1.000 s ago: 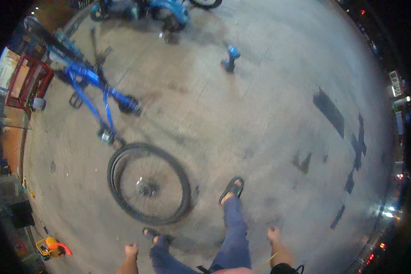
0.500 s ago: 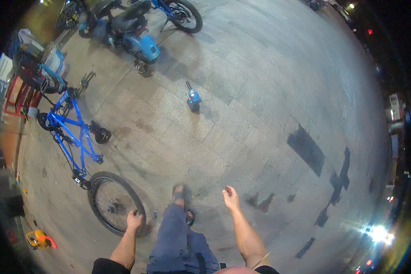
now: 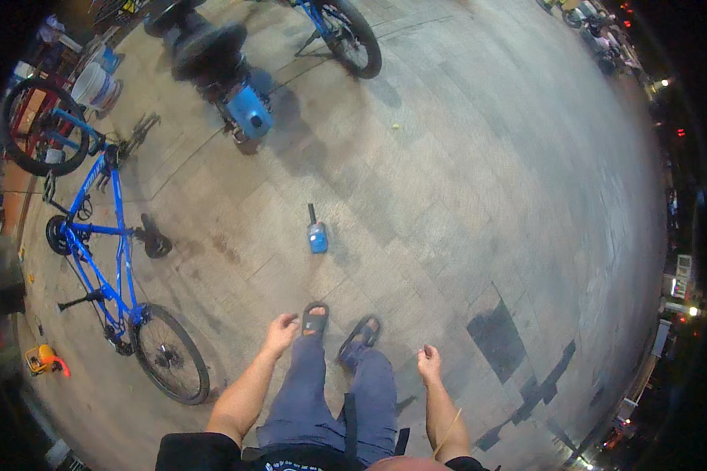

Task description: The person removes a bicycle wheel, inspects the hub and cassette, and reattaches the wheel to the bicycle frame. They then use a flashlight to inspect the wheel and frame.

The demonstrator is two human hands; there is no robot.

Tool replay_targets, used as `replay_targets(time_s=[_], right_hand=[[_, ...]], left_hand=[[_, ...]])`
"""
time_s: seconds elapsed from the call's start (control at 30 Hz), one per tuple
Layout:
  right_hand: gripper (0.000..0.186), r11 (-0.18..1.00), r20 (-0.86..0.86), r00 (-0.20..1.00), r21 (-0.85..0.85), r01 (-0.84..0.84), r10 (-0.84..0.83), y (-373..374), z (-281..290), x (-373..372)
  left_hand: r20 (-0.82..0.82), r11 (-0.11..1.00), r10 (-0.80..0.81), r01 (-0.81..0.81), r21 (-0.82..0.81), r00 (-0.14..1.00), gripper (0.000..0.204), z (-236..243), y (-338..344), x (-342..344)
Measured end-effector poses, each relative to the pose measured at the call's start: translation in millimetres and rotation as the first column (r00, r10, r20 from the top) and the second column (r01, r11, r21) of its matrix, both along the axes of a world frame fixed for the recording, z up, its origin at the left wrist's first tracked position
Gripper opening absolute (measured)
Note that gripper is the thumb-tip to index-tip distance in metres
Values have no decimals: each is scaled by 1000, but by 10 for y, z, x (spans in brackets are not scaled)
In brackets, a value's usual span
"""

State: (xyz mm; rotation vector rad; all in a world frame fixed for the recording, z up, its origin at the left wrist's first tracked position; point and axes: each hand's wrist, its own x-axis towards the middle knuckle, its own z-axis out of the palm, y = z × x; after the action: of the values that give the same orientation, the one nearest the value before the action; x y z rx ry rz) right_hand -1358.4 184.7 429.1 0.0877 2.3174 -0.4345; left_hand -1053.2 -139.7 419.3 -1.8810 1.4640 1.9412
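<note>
My left hand (image 3: 281,333) hangs by my left thigh with loosely curled fingers and holds nothing. My right hand (image 3: 429,363) hangs on the other side, fingers half curled, also with nothing in it. I stand in blue trousers and dark sandals (image 3: 315,318) on grey paving. A small blue power tool (image 3: 316,235) lies on the ground about a step ahead of my feet. A blue bicycle (image 3: 106,259) rests upside down to my left, its nearest wheel (image 3: 170,355) close to my left hand.
A blue machine with a dark seat (image 3: 236,94) stands farther ahead, beside another bicycle wheel (image 3: 355,35). A white bucket (image 3: 94,85) sits at the far left. A yellow-orange tool (image 3: 43,359) lies at the lower left. Dark patches (image 3: 499,334) mark the paving on the right.
The view has swung forward: the bicycle and blue tool slid down and left in the picture. My feet have come together and both hands have dropped beside my thighs.
</note>
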Motion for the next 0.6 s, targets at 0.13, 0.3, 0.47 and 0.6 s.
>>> replay_targets(time_s=[0.13, 0.3, 0.47, 0.6], right_hand=[[41, 985, -95, 995, -161, -56, 41, -783, -19, -1124], [40, 958, -73, 995, -273, -83, 65, -1911, -421, -2638], [40, 927, 29, 997, -371, -54, 69, -3200, -417, -3687], [38, 884, 13, 990, -453, -118, 139, -3830, -352, -4419]], left_hand=[[-104, 987, 116, -103, 127, 988, 35, 257, -446, -1396], [31, 988, 146, -147, 49, 989, 39, 94, -917, -2533], [60, 888, 443, -447, 108, 894, 30, 274, -1529, -3701], [9, 928, 364, -364, 84, 931, 29, 613, -1964, -4654]])
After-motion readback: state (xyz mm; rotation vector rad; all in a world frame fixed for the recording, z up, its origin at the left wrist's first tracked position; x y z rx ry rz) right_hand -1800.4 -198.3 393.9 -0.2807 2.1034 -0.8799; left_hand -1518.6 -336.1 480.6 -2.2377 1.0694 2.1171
